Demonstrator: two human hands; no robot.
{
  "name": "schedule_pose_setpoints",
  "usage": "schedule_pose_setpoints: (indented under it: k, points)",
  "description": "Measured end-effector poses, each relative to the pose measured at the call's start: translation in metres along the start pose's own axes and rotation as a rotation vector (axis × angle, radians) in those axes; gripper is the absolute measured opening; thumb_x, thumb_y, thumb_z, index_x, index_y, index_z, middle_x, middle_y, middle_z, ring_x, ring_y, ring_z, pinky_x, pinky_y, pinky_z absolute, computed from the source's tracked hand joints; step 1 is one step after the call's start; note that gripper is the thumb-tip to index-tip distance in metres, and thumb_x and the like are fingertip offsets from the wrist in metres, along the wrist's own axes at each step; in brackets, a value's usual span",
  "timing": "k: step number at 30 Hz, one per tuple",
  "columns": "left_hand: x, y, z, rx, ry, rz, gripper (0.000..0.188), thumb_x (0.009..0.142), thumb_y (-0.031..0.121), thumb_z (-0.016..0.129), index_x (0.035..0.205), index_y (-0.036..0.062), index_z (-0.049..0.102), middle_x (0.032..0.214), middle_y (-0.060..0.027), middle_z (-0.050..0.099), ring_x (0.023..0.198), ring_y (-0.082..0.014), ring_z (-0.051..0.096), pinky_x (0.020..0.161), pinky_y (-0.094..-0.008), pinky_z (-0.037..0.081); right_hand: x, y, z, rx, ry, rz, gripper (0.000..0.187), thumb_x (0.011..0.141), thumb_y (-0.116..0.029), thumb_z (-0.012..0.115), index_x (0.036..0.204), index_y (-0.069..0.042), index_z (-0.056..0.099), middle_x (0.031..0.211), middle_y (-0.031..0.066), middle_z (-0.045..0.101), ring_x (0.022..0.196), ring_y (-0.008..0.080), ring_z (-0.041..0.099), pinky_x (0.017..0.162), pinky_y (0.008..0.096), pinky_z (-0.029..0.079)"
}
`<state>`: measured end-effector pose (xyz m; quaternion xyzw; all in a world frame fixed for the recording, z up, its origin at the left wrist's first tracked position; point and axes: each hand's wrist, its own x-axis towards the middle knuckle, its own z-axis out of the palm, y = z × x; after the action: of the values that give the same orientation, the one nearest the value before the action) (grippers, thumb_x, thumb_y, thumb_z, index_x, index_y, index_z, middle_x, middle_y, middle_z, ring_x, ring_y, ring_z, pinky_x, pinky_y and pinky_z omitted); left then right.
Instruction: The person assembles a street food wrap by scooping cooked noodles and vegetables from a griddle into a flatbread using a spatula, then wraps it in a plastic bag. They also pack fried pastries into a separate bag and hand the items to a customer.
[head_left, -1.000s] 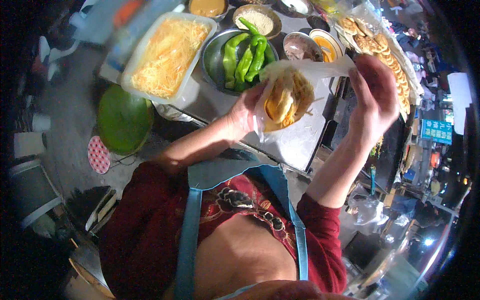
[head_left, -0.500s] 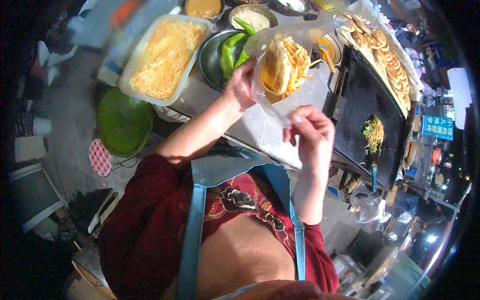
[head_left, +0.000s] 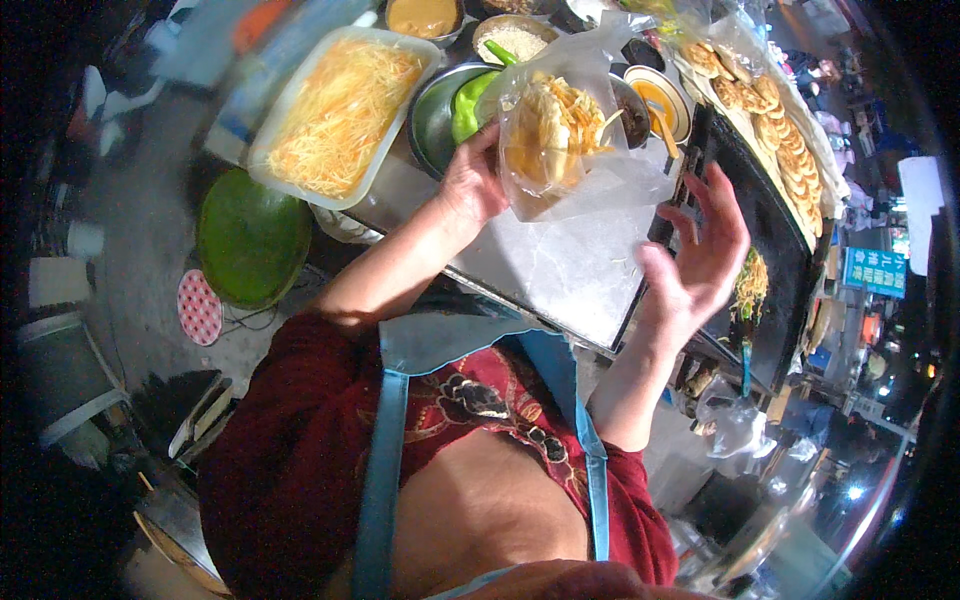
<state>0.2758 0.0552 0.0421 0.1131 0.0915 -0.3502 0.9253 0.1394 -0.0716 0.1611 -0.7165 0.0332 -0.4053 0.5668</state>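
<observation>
A split flatbread (head_left: pixel 546 125) stuffed with pale shreds sits inside a clear plastic bag (head_left: pixel 610 190). My left hand (head_left: pixel 476 178) grips the bag and the bread from the left side, over the light worktop (head_left: pixel 560 265). The bag's loose edge spreads out toward the right. My right hand (head_left: pixel 703 250) is raised near the griddle's left edge, fingers apart and holding nothing. Behind it on the black griddle (head_left: pixel 780 225) lies a small heap of shredded filling with greens (head_left: pixel 750 285), and a turquoise-handled tool (head_left: pixel 746 365) reaches out of the heap.
A white tub of shreds (head_left: pixel 345 115) stands at the left, beside a metal bowl (head_left: pixel 428 120) with green peppers (head_left: pixel 468 105). A bowl of orange sauce (head_left: pixel 672 95) is behind the bag. Flatbreads (head_left: pixel 785 145) line the griddle's far right edge. A round green lid (head_left: pixel 250 240) is lower left.
My right hand has left the bag's near edge, moved right and spread its fingers. The bag's loose edge has swung out to the right. My left hand keeps its hold.
</observation>
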Motion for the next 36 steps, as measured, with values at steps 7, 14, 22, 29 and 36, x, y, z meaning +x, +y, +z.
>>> schedule_pose_setpoints:
  k: [7, 14, 22, 29, 36]
  points:
    - [-0.006, 0.001, -0.006, 0.104, -0.052, -0.025, 0.051, 0.089, 0.027, 0.054, 0.13, 0.0029, 0.039, 0.127, -0.0127, 0.049, 0.119, -0.0268, 0.045, 0.105, -0.0431, 0.033, 0.028, -0.021, 0.001, -0.057, -0.277, 0.163, 0.009, 0.068, -0.001, 0.07, 0.074, -0.001, 0.064, 0.074, 0.0028, 0.059, 0.074, 0.0114, 0.053, 0.073, 0.0247, 0.041]
    - [-0.001, 0.002, -0.027, -0.116, -0.419, -0.237, 0.052, 0.09, 0.03, 0.05, 0.132, 0.0032, 0.036, 0.129, -0.0141, 0.047, 0.119, -0.0282, 0.046, 0.104, -0.0442, 0.033, 0.048, -0.029, 0.016, -0.444, -0.203, -0.018, 0.056, 0.065, 0.007, 0.069, 0.118, -0.005, 0.055, 0.078, -0.0025, 0.051, 0.072, 0.0064, 0.046, 0.069, 0.02, 0.039]
    - [0.003, -0.014, -0.029, -0.169, -0.305, -0.343, 0.056, 0.088, 0.03, 0.053, 0.134, 0.0034, 0.035, 0.131, -0.0171, 0.045, 0.121, -0.031, 0.044, 0.106, -0.046, 0.031, 0.071, -0.022, 0.032, -0.103, -0.478, -0.141, 0.01, 0.071, -0.002, 0.067, 0.079, 0.0, 0.061, 0.103, 0.0109, 0.059, 0.099, 0.0175, 0.053, 0.087, 0.0284, 0.04]
    - [-0.03, -0.009, -0.01, 0.481, -0.402, -0.042, 0.047, 0.093, 0.027, 0.046, 0.133, 0.0038, 0.037, 0.13, -0.014, 0.046, 0.121, -0.026, 0.045, 0.106, -0.0424, 0.032, 0.064, -0.031, 0.051, 0.058, -0.337, 0.093, 0.008, 0.08, -0.006, 0.061, 0.087, -0.002, 0.059, 0.08, 0.0042, 0.062, 0.076, 0.0109, 0.057, 0.075, 0.0223, 0.041]
    - [-0.049, 0.027, -0.001, 0.102, -0.395, -0.032, 0.042, 0.093, 0.025, 0.049, 0.129, 0.0063, 0.042, 0.123, -0.0114, 0.052, 0.112, -0.022, 0.051, 0.098, -0.0383, 0.04, 0.098, -0.024, 0.086, -0.043, -0.432, 0.105, 0.007, 0.084, -0.011, 0.061, 0.086, -0.005, 0.058, 0.075, -0.0025, 0.054, 0.071, 0.006, 0.048, 0.068, 0.018, 0.036]
